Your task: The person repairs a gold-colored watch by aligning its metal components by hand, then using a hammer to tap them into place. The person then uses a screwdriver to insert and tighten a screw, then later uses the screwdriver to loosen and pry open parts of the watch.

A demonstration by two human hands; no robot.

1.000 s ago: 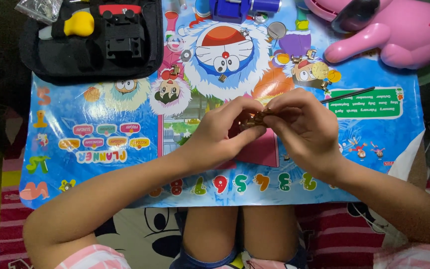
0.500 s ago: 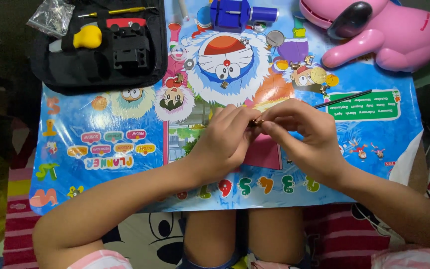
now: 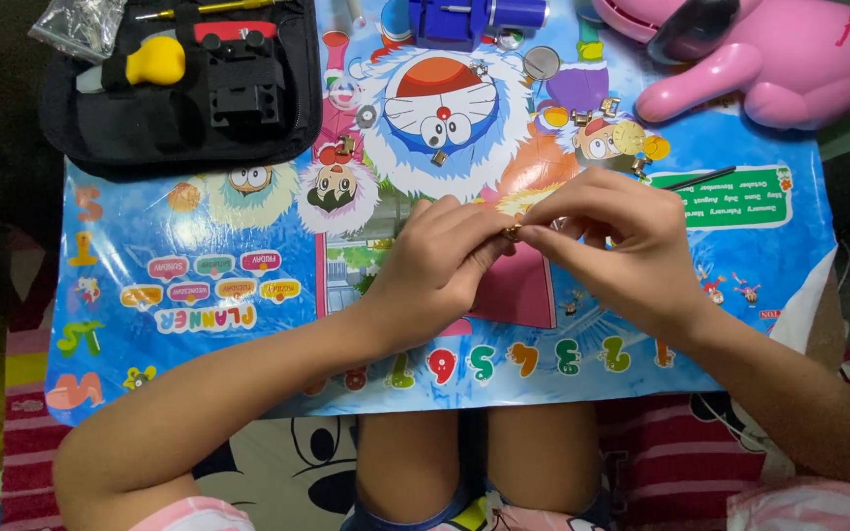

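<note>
My left hand (image 3: 440,265) and my right hand (image 3: 622,246) meet over the middle of a colourful cartoon table mat (image 3: 199,324). Between the fingertips of both hands sits a small gold-coloured metal part (image 3: 512,232); most of it is hidden by the fingers. Both hands pinch it just above the mat.
A black tool case (image 3: 179,88) with a yellow-handled tool (image 3: 154,61) lies at the top left, a clear plastic bag (image 3: 79,25) beside it. A blue holder (image 3: 474,18) stands at the top centre, a pink toy (image 3: 769,59) top right. Small metal parts (image 3: 622,138) and a thin dark rod (image 3: 700,178) lie on the mat.
The view has shifted slightly, so the mat and tool case sit a little lower in frame. Both hands stay together on the small part, fingers slightly rearranged.
</note>
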